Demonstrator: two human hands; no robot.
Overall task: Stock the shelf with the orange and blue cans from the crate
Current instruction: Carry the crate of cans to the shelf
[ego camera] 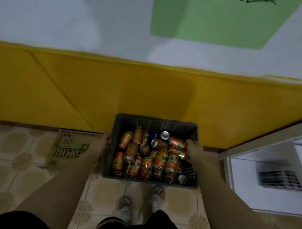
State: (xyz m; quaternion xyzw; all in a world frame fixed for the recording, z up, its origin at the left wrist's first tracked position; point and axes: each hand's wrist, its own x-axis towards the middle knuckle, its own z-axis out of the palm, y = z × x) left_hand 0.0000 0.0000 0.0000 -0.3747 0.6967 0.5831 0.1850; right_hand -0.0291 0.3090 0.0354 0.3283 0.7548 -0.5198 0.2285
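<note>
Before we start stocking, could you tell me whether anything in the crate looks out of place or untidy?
The orange cans lie jumbled in the dark crate, heaped at all angles rather than upright. No spill or damage shows.

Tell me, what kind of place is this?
Probably a small shop or its stockroom. A dark crate full of orange cans sits on a tiled floor, a white shelf unit stands beside it, and a green sign hangs on the wall.

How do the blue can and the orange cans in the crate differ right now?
The blue can is dark blue and the only one of its colour that shows; the orange cans are many. It sits half buried near the crate's far wall, while they spread across the crate. Both kinds lie jumbled.
</note>
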